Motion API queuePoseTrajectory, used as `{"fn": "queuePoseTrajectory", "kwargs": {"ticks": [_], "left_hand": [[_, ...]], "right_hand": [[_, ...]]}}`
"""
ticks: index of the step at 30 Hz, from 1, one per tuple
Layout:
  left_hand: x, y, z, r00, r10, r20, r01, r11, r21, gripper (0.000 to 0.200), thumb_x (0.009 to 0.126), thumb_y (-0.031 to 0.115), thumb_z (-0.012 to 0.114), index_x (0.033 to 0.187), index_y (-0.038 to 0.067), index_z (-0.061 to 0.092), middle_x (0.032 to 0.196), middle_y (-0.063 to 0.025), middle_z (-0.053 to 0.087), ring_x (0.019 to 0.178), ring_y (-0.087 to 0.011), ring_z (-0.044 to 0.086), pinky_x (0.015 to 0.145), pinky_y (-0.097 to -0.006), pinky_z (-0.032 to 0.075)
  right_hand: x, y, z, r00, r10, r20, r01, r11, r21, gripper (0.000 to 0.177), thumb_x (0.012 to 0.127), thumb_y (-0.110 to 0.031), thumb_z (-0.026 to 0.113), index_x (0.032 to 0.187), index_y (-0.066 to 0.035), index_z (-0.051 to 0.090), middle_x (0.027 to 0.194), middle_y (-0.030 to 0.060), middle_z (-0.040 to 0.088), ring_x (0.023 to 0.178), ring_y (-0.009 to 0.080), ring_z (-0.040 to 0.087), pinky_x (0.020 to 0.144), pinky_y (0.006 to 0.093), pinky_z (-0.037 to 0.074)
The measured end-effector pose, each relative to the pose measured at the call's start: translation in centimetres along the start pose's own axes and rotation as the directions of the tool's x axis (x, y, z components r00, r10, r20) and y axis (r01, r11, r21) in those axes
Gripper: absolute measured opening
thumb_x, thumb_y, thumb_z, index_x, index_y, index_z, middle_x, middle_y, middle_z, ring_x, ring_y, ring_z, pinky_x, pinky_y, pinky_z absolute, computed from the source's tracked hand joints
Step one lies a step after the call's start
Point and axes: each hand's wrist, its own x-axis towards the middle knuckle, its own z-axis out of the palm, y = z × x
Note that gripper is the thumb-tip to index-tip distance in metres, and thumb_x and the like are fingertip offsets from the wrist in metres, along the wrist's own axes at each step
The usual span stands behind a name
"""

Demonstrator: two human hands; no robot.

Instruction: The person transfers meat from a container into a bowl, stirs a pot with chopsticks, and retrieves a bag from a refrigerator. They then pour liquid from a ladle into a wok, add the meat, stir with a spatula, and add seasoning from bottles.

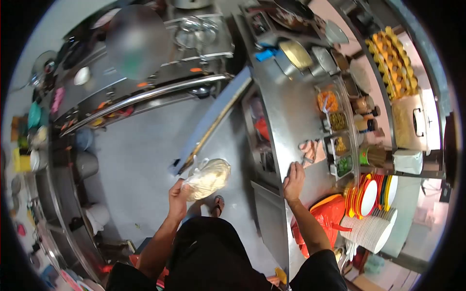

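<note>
Clamping the left hand [178, 196] on the near end of a bag [209, 177], a clear one stuffed with something pale, and holding it out over the floor [141, 160], left of the counter [291, 121] and just above a sandalled foot [217, 206]. Resting the right hand [293, 179] flat on the counter's near edge, open, palm down on bare steel, gripping nothing. Standing between the counter on the right and a steel rail [145, 94] far left.

Judging the grip as the weak point: pinching only one end, with most of the bulk hanging off to the right, so probably risking a slide through the fingers or a tear in the thin film, and a drop onto the floor by the foot. Not being able to tell whether the bag's mouth is tied; if loose, possibly spilling the contents in tipping it. In swinging it right toward the counter, possibly clipping the steel edge, or knocking the tubs [335, 121] of toppings lined up far right. Leaning on the right hand so close to the edge also looking chancy: perhaps slipping off smooth steel, though no wetness showing. Being well apart from the plates [371, 228] and the red bag [330, 216] near right, so seeing little danger there.
</note>
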Motion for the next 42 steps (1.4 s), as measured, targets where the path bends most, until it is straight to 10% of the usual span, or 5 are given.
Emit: {"fn": "queuePoseTrajectory", "kwargs": {"ticks": [16,18,26,30,42], "left_hand": [[-25.1,16.8,-19.5,0.642,0.254,-0.724,-0.495,0.858,-0.138,0.03,0.101,0.026,0.051,0.116,0.002,0.061,0.111,-0.0049,0.066,0.1,-0.0165,0.061,0.091,-0.031,0.046],[-27.8,15.1,-21.6,0.506,0.228,-0.832,-0.303,0.95,0.076,0.027,0.099,0.024,0.052,0.109,0.001,0.064,0.105,-0.0054,0.067,0.094,-0.0157,0.061,0.085,-0.0299,0.046],[-35.6,0.7,-32.8,0.068,0.33,-0.942,0.479,0.817,0.321,0.025,0.092,0.019,0.057,0.099,-0.003,0.066,0.094,-0.0124,0.068,0.084,-0.0203,0.061,0.076,-0.0337,0.048],[-35.8,-1.2,-35.4,0.317,0.057,-0.947,-0.053,0.998,0.043,0.032,0.095,0.026,0.061,0.107,-0.003,0.065,0.097,-0.0072,0.067,0.083,-0.0178,0.062,0.076,-0.0321,0.051],[-17.1,13.5,-38.2,0.544,0.212,-0.812,0.302,0.853,0.425,0.022,0.089,0.018,0.062,0.097,-0.002,0.064,0.082,-0.0099,0.063,0.076,-0.0151,0.055,0.071,-0.0328,0.046]], "right_hand": [[8.3,-41.9,9.9,0.67,-0.719,0.185,0.643,0.687,0.34,0.042,0.093,-0.027,0.053,0.129,-0.006,0.055,0.132,0.0157,0.055,0.125,0.0328,0.047,0.108,0.0487,0.03],[9.3,-42.1,12.6,0.437,-0.568,0.697,0.638,0.742,0.205,0.048,0.099,-0.039,0.041,0.132,-0.007,0.054,0.131,0.0169,0.058,0.126,0.0327,0.049,0.111,0.0483,0.027],[4.7,-35.3,12.3,0.47,-0.565,0.679,0.695,0.71,0.11,0.046,0.1,-0.041,0.04,0.114,-0.006,0.067,0.117,0.0157,0.066,0.118,0.0315,0.058,0.112,0.0492,0.028],[1.6,-30.6,10.1,0.543,-0.528,0.653,0.667,0.744,0.047,0.043,0.1,-0.042,0.04,0.113,-0.008,0.063,0.117,0.0123,0.065,0.123,0.0294,0.051,0.115,0.0501,0.021],[5.5,-27.3,15.9,0.078,-0.133,0.988,0.592,0.804,0.061,0.026,0.086,-0.021,0.054,0.103,-0.008,0.07,0.105,0.0193,0.067,0.102,0.0373,0.063,0.082,0.0483,0.05]]}}
